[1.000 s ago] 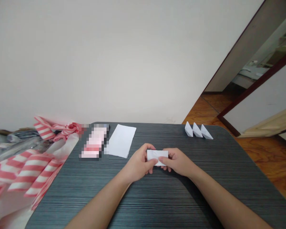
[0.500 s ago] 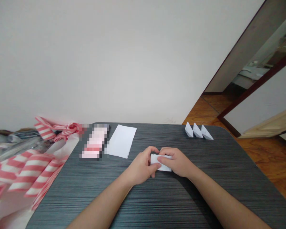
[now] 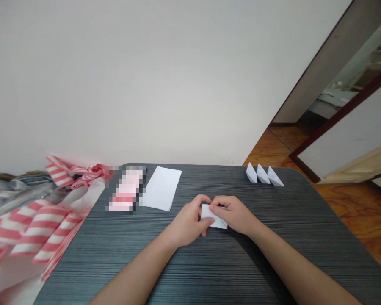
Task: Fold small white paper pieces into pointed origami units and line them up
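Observation:
A small piece of folded white paper (image 3: 219, 223) is held between my two hands, just above or on the dark table (image 3: 165, 271). My left hand (image 3: 189, 222) grips its left end, thumb on top and fingers curled behind. On the upper right side, my right hand (image 3: 233, 214) pinches the paper with thumb and forefinger; its other fingers are partly hidden. A diagonal crease or flap shows near the paper's right corner. Three folded white paper pieces (image 3: 263, 174) with pointed tips stand in a row at the table's far right.
A stack of white paper sheets (image 3: 164, 188) lies at the far left of the table, beside a pixelated flat object (image 3: 125, 188). Red-and-white striped cloth (image 3: 47, 226) is heaped left of the table. A pale wall (image 3: 178, 84) rises behind; wooden floor (image 3: 352, 203) lies to the right.
My right thumb and forefinger have shifted slightly to the left and up on the folded paper, and more of its right corner with a diagonal line shows. My left hand stays in place.

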The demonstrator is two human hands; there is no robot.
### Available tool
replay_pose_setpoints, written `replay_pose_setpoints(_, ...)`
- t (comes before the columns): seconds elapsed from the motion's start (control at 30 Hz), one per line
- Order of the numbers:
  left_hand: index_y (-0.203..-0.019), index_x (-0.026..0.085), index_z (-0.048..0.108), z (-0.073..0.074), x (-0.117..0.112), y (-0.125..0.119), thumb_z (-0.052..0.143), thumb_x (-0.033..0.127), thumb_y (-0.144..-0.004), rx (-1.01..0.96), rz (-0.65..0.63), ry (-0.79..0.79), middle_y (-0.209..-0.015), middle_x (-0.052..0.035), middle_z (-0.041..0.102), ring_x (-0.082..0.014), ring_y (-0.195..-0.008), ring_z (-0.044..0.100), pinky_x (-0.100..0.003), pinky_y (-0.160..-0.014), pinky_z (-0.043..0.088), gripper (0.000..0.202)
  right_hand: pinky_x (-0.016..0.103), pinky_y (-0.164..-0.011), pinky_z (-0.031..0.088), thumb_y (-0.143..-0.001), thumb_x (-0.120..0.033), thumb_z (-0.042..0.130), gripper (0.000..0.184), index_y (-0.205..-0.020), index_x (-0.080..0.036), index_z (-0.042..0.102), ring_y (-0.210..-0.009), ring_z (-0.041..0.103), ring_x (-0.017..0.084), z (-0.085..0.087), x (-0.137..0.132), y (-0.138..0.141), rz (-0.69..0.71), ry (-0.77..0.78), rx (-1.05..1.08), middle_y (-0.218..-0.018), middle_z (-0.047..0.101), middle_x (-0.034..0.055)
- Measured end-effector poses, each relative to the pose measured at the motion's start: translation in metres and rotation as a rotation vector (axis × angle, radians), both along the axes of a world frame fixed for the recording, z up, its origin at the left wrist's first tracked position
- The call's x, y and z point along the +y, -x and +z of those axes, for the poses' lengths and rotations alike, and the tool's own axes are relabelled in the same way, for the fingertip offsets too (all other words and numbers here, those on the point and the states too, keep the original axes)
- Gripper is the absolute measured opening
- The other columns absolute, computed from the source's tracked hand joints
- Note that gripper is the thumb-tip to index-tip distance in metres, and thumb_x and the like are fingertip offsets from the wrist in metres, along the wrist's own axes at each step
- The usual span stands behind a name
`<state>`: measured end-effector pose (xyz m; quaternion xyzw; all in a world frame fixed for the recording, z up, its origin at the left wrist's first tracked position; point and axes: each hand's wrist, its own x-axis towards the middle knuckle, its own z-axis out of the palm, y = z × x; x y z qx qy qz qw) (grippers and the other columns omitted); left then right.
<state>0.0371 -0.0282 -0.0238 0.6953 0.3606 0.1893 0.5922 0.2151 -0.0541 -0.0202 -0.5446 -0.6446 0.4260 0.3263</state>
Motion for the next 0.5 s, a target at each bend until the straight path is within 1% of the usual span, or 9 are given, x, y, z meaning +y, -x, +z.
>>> replay_pose_setpoints(0.03, -0.111, 0.02, 0.045, -0.001, 0.0, 0.0, 0.055, 0.022, -0.077, -0.014, 0.017, 0.015, -0.05, 0.0058, 0.055, -0.0094, -0.043, 0.051, -0.016, -0.041, 0.032, 0.036, 0.02, -0.056, 0.038, -0.082, -0.027, 0.054, 0.02, -0.073, -0.014, 0.065, -0.063, 0.052, 0.011, -0.001, 0.0, -0.001, -0.002, 0.014, 0.011, -0.069, 0.061, 0.0007)
replay_pose_setpoints(0.1, -0.112, 0.02, 0.043, -0.005, 0.002, 0.0, 0.055, 0.024, -0.078, -0.047, 0.058, 0.058, -0.05, 0.0061, 0.054, -0.0085, -0.04, 0.048, -0.015, -0.038, 0.03, 0.037, 0.019, -0.049, 0.036, -0.082, -0.029, 0.054, 0.019, -0.079, -0.014, 0.064, -0.054, 0.05, 0.009, -0.003, -0.002, -0.004, -0.006, 0.084, 0.038, -0.065, 0.059, -0.0002)
replay_pose_setpoints(0.17, -0.114, 0.019, 0.041, -0.007, 0.003, 0.0, 0.055, 0.026, -0.079, -0.082, 0.093, 0.106, -0.05, 0.0062, 0.053, -0.0076, -0.038, 0.045, -0.014, -0.036, 0.03, 0.039, 0.017, -0.039, 0.031, -0.082, -0.032, 0.053, 0.02, -0.085, -0.014, 0.061, -0.041, 0.044, 0.007, -0.006, -0.004, -0.008, -0.014, 0.187, 0.07, -0.058, 0.057, -0.0021)
replay_pose_setpoints(0.27, -0.115, 0.019, 0.04, -0.009, 0.004, 0.0, 0.055, 0.027, -0.078, -0.13, 0.128, 0.141, -0.05, 0.0065, 0.053, -0.0068, -0.036, 0.043, -0.014, -0.035, 0.03, 0.04, 0.017, -0.034, 0.028, -0.083, -0.035, 0.051, 0.023, -0.084, -0.013, 0.059, -0.035, 0.041, 0.006, -0.01, -0.007, -0.014, -0.011, 0.272, 0.109, -0.057, 0.058, -0.0015)
replay_pose_setpoints(0.37, -0.114, 0.019, 0.039, -0.008, 0.005, 0.0, 0.055, 0.027, -0.079, -0.147, 0.147, 0.131, -0.05, 0.0068, 0.053, -0.0068, -0.036, 0.043, -0.014, -0.035, 0.031, 0.039, 0.016, -0.034, 0.029, -0.084, -0.035, 0.05, 0.026, -0.075, -0.012, 0.059, -0.035, 0.042, 0.006, -0.01, -0.008, -0.017, 0.036, 0.289, 0.084, -0.056, 0.06, 0.0001)
replay_pose_setpoints(0.5, -0.113, 0.019, 0.039, -0.008, 0.005, 0.001, 0.055, 0.027, -0.079, -0.136, 0.146, 0.125, -0.049, 0.0064, 0.053, -0.0072, -0.037, 0.043, -0.014, -0.035, 0.031, 0.039, 0.015, -0.038, 0.032, -0.084, -0.031, 0.05, 0.027, -0.066, -0.013, 0.058, -0.039, 0.046, 0.006, -0.006, -0.008, -0.015, 0.038, 0.232, 0.043, -0.052, 0.058, -0.0005)
